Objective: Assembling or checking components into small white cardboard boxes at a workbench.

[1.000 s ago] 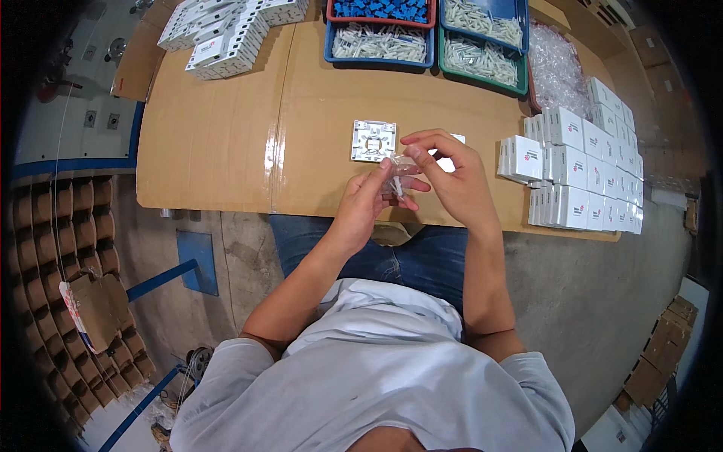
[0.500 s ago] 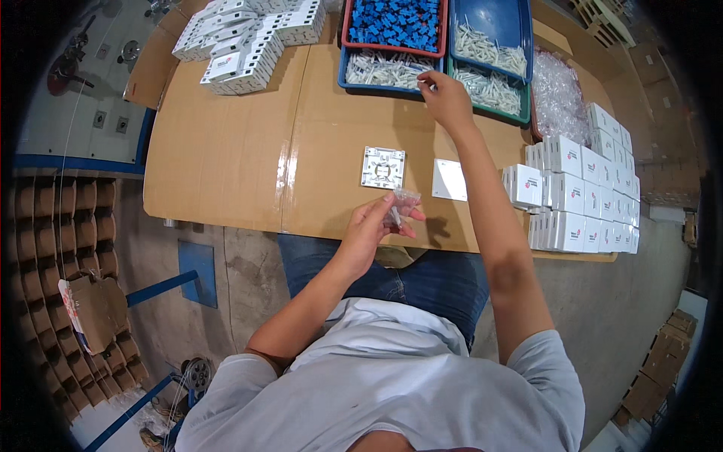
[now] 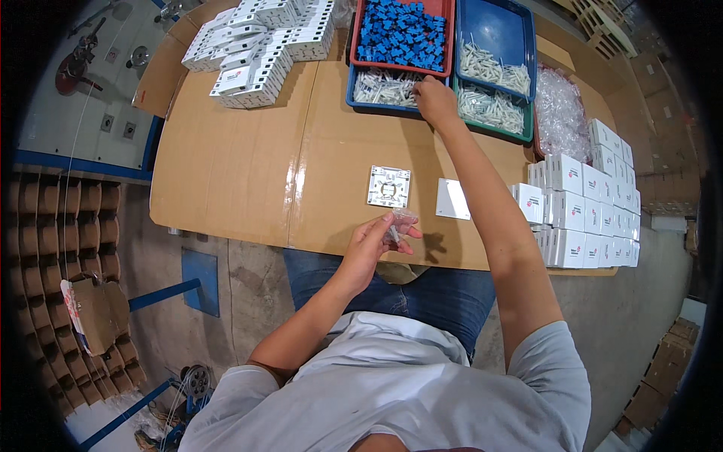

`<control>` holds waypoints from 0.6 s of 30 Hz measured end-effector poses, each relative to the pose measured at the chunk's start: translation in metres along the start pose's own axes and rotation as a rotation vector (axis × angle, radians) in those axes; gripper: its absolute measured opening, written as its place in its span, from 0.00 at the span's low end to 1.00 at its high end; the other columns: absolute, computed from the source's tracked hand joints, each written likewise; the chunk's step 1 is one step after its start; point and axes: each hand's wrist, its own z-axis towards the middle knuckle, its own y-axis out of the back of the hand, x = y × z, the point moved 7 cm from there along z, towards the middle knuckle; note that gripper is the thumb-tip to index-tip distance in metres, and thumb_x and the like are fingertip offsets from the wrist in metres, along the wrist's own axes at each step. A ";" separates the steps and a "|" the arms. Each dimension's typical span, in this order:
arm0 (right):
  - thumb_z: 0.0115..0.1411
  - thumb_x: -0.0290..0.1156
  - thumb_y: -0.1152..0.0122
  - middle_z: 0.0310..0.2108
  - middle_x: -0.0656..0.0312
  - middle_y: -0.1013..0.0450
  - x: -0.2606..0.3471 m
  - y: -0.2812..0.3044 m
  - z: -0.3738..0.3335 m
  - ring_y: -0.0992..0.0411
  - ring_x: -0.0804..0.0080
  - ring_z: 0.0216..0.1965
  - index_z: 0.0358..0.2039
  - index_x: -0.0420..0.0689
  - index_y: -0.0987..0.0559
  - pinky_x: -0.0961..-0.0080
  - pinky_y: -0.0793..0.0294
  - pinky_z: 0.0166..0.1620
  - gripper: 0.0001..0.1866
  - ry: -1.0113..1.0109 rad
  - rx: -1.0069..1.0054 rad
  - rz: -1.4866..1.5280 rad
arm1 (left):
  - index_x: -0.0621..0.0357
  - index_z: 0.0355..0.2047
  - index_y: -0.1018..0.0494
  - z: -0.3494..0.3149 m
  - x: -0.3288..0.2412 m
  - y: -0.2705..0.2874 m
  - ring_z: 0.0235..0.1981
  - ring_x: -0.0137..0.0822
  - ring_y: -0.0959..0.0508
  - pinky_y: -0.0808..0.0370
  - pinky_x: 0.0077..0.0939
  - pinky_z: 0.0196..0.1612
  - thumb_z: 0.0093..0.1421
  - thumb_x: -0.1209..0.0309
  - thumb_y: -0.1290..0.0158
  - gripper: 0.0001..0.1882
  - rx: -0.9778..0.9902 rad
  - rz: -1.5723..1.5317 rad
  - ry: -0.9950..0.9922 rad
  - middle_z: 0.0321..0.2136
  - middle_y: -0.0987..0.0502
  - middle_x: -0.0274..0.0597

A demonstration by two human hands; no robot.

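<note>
Clear plastic shows between the bent fingers of our left hand (image 3: pixel 367 245), which grips a small bag (image 3: pixel 405 218) (something slim and whitish shows inside) above the near edge of the cardboard-covered worktop (image 3: pixel 226 166). Our right hand (image 3: pixel 437 101) reaches well away from it, to the right end of a blue tray (image 3: pixel 380 109) of slim whitish plastic pieces (image 3: pixel 382 87); its fingertips are hidden, so we cannot tell whether they pinch anything. Just beyond the bag lies a square white mounting frame (image 3: pixel 388 187) with a round centre, and to its right, apart from it, a plain white plate (image 3: pixel 453 199), partly behind our right forearm. A red tray (image 3: pixel 399 70) of blue plastic pieces (image 3: pixel 403 34) overlaps the blue tray's far side.
</note>
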 end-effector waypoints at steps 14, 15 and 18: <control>0.63 0.34 0.34 0.35 0.58 0.18 0.020 0.084 -0.059 0.23 0.67 0.31 0.43 0.46 0.15 0.69 0.24 0.36 0.10 -0.185 -0.065 0.667 | 0.66 0.54 0.24 0.007 -0.003 0.000 0.35 0.32 0.20 0.23 0.30 0.48 0.77 0.55 0.60 0.26 0.023 -0.025 -0.034 0.43 0.17 0.49; 0.63 0.33 0.33 0.35 0.61 0.17 0.025 0.090 -0.070 0.24 0.75 0.30 0.44 0.44 0.15 0.75 0.26 0.35 0.11 -0.220 -0.033 0.825 | 0.66 0.54 0.24 0.008 -0.001 0.001 0.35 0.32 0.20 0.23 0.30 0.48 0.77 0.55 0.60 0.26 0.004 -0.030 -0.021 0.43 0.17 0.49; 0.63 0.30 0.32 0.36 0.62 0.17 0.053 0.128 -0.108 0.27 0.83 0.30 0.44 0.38 0.16 0.82 0.28 0.34 0.11 -0.256 -0.014 1.144 | 0.66 0.54 0.24 0.009 -0.001 -0.003 0.35 0.32 0.20 0.22 0.29 0.48 0.76 0.54 0.59 0.26 0.005 -0.032 -0.014 0.43 0.17 0.49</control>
